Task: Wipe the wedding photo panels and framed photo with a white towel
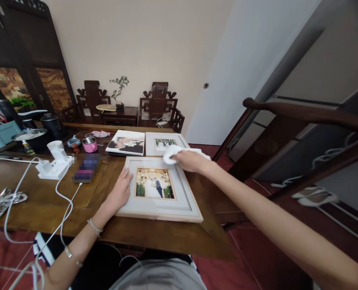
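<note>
A large picture frame [163,211] with a wide pale mat lies flat near the table's right end, holding a wedding photo [155,183]. My left hand [123,188] rests along its left edge, gripping that side. Over the frame's far right corner, my right hand [189,160] is closed on a white cloth [170,155], which bunches out in front of the fingers and trails to the right. Beyond the cloth lies a second framed photo [166,143], partly covered by the cloth. Left of it is a stack of photo prints or an album [127,143].
On the wooden table [106,229] to the left are a phone [86,168] on a white cable, a power strip [55,167], a pink cup [90,144] and a pan [30,136]. A dark wooden chair [288,117] stands close on the right.
</note>
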Available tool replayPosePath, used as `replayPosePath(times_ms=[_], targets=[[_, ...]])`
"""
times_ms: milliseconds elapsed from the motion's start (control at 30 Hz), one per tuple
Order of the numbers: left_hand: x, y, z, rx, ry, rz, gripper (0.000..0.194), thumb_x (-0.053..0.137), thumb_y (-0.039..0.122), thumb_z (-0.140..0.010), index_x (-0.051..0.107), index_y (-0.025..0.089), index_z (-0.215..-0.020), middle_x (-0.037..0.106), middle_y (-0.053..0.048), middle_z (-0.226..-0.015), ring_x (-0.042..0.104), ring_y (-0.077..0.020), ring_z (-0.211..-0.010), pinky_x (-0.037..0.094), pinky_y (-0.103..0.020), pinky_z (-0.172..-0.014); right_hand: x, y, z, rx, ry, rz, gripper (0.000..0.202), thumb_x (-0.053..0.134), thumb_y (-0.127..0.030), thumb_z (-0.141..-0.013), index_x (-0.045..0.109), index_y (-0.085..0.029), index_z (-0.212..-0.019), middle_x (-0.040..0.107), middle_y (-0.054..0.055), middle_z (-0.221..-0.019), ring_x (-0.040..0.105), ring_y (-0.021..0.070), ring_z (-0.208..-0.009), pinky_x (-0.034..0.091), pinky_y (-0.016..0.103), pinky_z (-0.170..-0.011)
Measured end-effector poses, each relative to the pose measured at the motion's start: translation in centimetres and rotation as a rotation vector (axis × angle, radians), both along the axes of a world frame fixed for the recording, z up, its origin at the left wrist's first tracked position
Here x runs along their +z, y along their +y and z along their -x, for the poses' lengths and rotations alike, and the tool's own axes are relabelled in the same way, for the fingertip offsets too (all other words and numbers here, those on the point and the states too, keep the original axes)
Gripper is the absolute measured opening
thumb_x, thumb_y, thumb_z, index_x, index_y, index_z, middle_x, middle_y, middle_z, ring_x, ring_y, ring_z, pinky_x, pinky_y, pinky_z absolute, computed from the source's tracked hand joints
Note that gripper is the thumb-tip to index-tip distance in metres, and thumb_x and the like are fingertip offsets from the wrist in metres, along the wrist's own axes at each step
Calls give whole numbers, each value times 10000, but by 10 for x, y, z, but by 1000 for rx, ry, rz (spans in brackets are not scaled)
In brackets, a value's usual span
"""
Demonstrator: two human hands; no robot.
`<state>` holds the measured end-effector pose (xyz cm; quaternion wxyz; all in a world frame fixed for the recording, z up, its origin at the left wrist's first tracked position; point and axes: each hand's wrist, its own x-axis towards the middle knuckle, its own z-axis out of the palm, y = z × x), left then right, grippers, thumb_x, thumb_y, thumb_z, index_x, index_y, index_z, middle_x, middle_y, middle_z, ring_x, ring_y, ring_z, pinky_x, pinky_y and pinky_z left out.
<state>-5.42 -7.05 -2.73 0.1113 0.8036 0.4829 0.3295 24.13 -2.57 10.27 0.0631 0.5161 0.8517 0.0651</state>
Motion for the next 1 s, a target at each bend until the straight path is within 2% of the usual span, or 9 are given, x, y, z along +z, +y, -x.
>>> replayPosePath(times_ms=[100, 233, 333, 467, 600, 733, 800, 900, 1000], targets=[[8, 0, 0, -20, 14, -26, 513, 364, 9, -805, 523, 111, -1283, 385, -156, -1482, 217, -262, -1437, 249, -508, -1161, 5, -9, -19, -15, 25, -29, 560, 395, 24, -753, 611, -171, -1232, 655, 160, -1095, 646, 263, -921, 478, 336, -725], [19, -3, -1, -29, 58, -20, 567, 366, -14, -769, 525, 137, -1292, 350, -137, -1506, 222, -266, -1436, 270, -523, -1147, -18, -25, -17, 60, 60, 0, 652, 389, 74, -692, 612, -200, -1240, 618, 135, -1187, 650, 224, -915, 486, 304, -747], [24, -6, -3, -10, 96, 27, 588, 352, -11, -773, 510, 159, -1313, 326, -122, -1521, 221, -263, -1437, 279, -542, -1132, -42, -29, -8, 98, 123, -55, 599, 447, 34, -707, 605, -174, -1247, 489, 162, -1382, 587, 294, -1098, 477, 407, -877], [27, -7, -4, 32, 125, 85, 556, 337, 45, -821, 461, 115, -1358, 335, -152, -1512, 255, -259, -1426, 278, -532, -1134, -59, -31, -1, 129, 164, -110, 540, 445, 33, -735, 617, -150, -1213, 428, 152, -1451, 328, 356, -1353, 350, 578, -1016], [26, -4, -2, 33, 138, 106, 494, 330, 140, -879, 467, 46, -1345, 382, -181, -1480, 285, -265, -1413, 276, -517, -1143, -56, -64, 2, 200, 158, -35, 521, 458, 55, -705, 648, -134, -1152, 458, 167, -1427, 280, 372, -1377, 277, 627, -1052], [24, -3, -1, 6, 99, 83, 519, 333, 68, -829, 511, 80, -1316, 403, -152, -1474, 287, -242, -1414, 263, -492, -1155, -40, -116, 3, 278, 200, 106, 533, 459, 52, -689, 659, -186, -1123, 477, 124, -1422, 299, 317, -1382, 280, 577, -1085], [23, -3, -1, -13, 82, 87, 564, 331, 22, -786, 529, 114, -1306, 398, -127, -1482, 297, -228, -1410, 263, -482, -1157, -33, -133, 5, 297, 208, 153, 538, 453, 50, -692, 661, -211, -1115, 472, 98, -1430, 310, 293, -1381, 275, 551, -1102], [22, -5, -1, -29, 73, 93, 593, 325, 3, -769, 535, 152, -1303, 390, -96, -1491, 290, -216, -1414, 257, -492, -1156, -32, -128, 5, 279, 205, 140, 594, 451, 63, -673, 632, -218, -1164, 440, 103, -1454, 320, 276, -1378, 291, 510, -1107], [21, -6, 0, -24, 78, 83, 545, 335, 44, -819, 508, 157, -1322, 388, -103, -1493, 283, -212, -1417, 257, -504, -1150, -40, -94, 3, 213, 153, 15, 727, 400, 115, -643, 549, -204, -1279, 354, 129, -1504, 262, 287, -1401, 316, 520, -1084]])
